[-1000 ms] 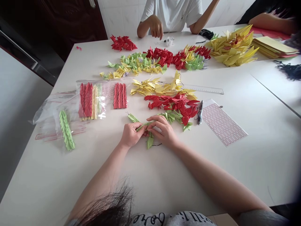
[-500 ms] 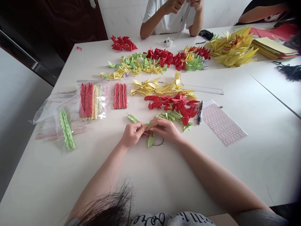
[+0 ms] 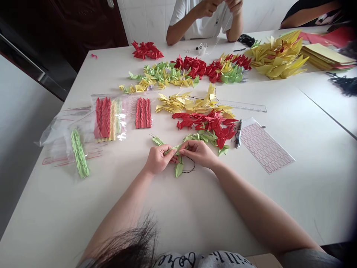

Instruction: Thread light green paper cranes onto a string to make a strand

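Note:
Between my two hands runs a string of folded green paper pieces point(image 3: 175, 149) on dark thread. My left hand point(image 3: 157, 159) is closed on it, thumb over the top. Fingertips of my right hand point(image 3: 199, 153) pinch the same string from the other side. One green piece point(image 3: 179, 170) hangs below the fingers beside a loop of dark thread point(image 3: 192, 168). Another green end point(image 3: 157, 140) sticks out past my left hand. Beyond my right hand lie more green folded pieces point(image 3: 205, 137), then red strings point(image 3: 206, 123) and yellow strings point(image 3: 192, 103).
At the left, plastic bags point(image 3: 65, 130) hold red, yellow and green bundles, beside a red bundle point(image 3: 143, 113). A pen point(image 3: 238, 134), label sheet point(image 3: 266, 146) and ruler point(image 3: 242, 106) lie right. Folded paper piles point(image 3: 192, 69) fill the far side, where a person point(image 3: 205, 22) sits.
My right hand has shifted slightly and its fingers have curled in, so more of the green pieces between my hands shows. The person across has moved their hands a little.

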`<state>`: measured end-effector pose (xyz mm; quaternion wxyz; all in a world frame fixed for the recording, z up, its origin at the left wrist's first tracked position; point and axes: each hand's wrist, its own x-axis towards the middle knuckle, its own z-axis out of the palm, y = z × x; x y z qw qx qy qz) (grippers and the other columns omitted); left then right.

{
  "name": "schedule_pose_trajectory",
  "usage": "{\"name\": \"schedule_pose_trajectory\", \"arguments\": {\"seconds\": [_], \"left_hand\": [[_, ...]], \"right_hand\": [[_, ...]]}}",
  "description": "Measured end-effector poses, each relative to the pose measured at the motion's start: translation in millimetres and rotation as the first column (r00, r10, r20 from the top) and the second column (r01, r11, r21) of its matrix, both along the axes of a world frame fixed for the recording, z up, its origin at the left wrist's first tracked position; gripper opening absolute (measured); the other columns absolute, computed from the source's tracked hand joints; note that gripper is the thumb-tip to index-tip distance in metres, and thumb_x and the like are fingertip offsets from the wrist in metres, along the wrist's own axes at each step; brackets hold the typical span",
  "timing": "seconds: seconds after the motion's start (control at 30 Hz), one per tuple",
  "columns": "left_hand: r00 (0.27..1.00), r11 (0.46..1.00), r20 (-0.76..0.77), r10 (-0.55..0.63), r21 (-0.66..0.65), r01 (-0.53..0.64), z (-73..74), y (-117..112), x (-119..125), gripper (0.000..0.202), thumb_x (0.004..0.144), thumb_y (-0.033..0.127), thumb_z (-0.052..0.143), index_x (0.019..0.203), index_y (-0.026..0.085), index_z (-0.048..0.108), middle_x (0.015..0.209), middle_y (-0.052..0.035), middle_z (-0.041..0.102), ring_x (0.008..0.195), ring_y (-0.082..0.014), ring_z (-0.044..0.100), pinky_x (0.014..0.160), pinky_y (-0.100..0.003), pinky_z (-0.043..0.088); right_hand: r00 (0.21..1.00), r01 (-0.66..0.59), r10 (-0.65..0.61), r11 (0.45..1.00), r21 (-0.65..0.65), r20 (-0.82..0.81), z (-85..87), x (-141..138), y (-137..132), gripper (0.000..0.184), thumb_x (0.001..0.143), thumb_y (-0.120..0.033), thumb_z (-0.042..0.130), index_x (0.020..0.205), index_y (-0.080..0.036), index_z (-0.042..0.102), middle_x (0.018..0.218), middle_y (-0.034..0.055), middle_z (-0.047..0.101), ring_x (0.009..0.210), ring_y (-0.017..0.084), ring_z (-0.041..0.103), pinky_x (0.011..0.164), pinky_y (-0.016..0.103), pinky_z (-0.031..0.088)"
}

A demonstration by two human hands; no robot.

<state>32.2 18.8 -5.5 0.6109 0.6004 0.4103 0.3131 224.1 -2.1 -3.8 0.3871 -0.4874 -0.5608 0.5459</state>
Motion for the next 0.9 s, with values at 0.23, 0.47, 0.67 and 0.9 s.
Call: {"name": "schedule_pose_trajectory", "arguments": {"seconds": [0.23,0.47,0.67,0.9], "left_hand": [[1.0,0.999,0.014,-0.012,-0.047,0.013,1.3,-0.2,0.3,0.037,0.081,0.052,0.065,0.075,0.015,0.064,0.067,-0.0012,0.064,0.061,-0.0183,0.069,0.065,-0.03,0.062],[0.999,0.999,0.006,-0.033,-0.028,0.034,0.3,0.8,1.0,0.037,0.084,0.051,0.062,0.081,0.015,0.065,0.069,-0.0029,0.068,0.064,-0.0189,0.071,0.068,-0.031,0.062],[0.999,0.998,0.007,-0.039,-0.045,0.04,2.7,0.9,0.2,0.035,0.079,0.049,0.069,0.084,0.014,0.069,0.076,-0.0029,0.069,0.075,-0.0202,0.072,0.073,-0.031,0.062],[1.0,0.996,0.01,-0.026,-0.085,0.026,4.5,2.6,0.7,0.034,0.077,0.045,0.073,0.086,0.013,0.071,0.079,-0.0043,0.071,0.073,-0.0202,0.072,0.072,-0.031,0.062]], "right_hand": [[0.997,0.082,-0.082,0.996,-0.026,-0.003,-3.6,-2.0,-1.0,0.036,0.072,-0.052,0.078,0.073,-0.018,0.064,0.072,0.0045,0.068,0.063,0.017,0.061,0.056,0.03,0.048],[0.991,0.109,-0.111,0.994,-0.024,-0.073,-3.7,-2.4,-0.5,0.035,0.071,-0.047,0.08,0.072,-0.018,0.06,0.071,0.0026,0.067,0.062,0.015,0.06,0.056,0.028,0.046],[0.984,0.073,-0.08,0.996,-0.052,-0.161,-1.9,-2.9,-2.5,0.036,0.072,-0.047,0.08,0.076,-0.019,0.058,0.073,0.0033,0.069,0.067,0.018,0.067,0.061,0.031,0.051],[0.974,0.055,-0.066,0.997,-0.057,-0.218,-1.8,-3.7,-3.1,0.037,0.074,-0.049,0.078,0.078,-0.02,0.056,0.076,0.0033,0.069,0.07,0.02,0.069,0.068,0.035,0.055]]}}
